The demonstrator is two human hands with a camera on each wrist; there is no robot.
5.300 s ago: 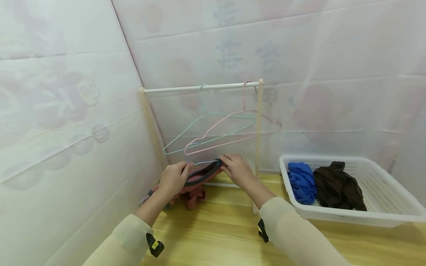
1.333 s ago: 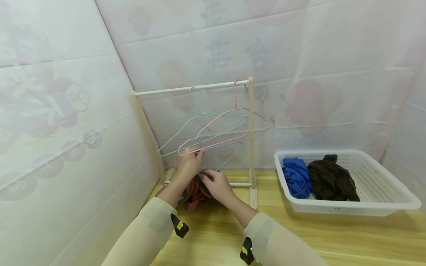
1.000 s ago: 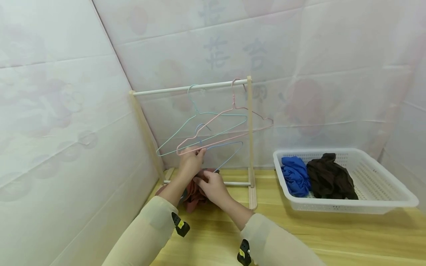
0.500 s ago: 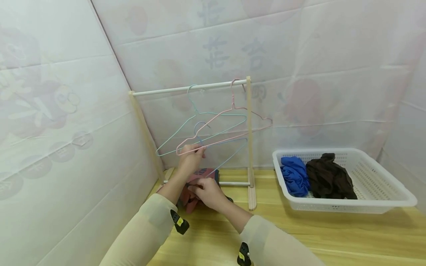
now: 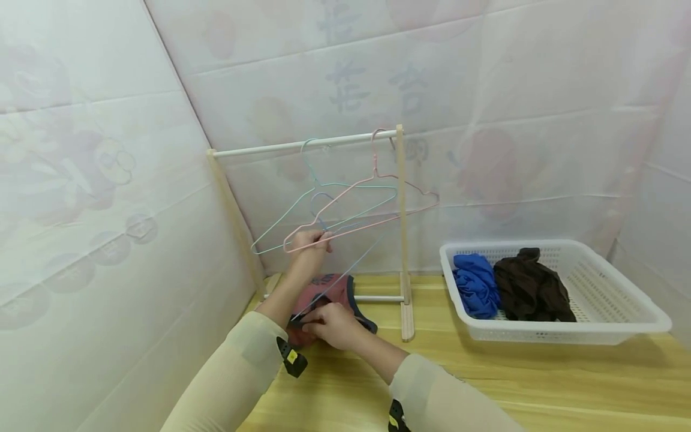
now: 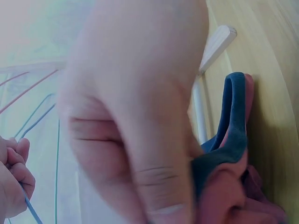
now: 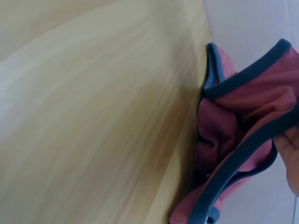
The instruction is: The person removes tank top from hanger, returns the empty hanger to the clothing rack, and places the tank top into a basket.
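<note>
In the head view my left hand (image 5: 312,241) grips a blue wire hanger (image 5: 353,264) near its neck. The hanger is tilted, and its long wire runs down to a pink top with dark teal trim (image 5: 345,294). My right hand (image 5: 336,325) pinches the top's trimmed edge near the lower end of that wire. In the left wrist view the right hand (image 6: 140,116) looms large at the pink cloth, and the left hand (image 6: 16,179) is at the left edge on the hanger. Trimmed openings of the top (image 7: 247,154) fill the right of the right wrist view.
A small rack with a white rail (image 5: 264,146) stands behind my hands. A green hanger (image 5: 283,216) and a pink hanger (image 5: 351,186) hang from it. On the right, a white basket (image 5: 621,324) holds blue cloth (image 5: 475,285) and dark brown cloth (image 5: 534,288).
The blue hanger came up from low in both hands to a tilted hold in my left hand. My right hand has moved down and slightly left with the top's edge, and the pink top is more spread out.
</note>
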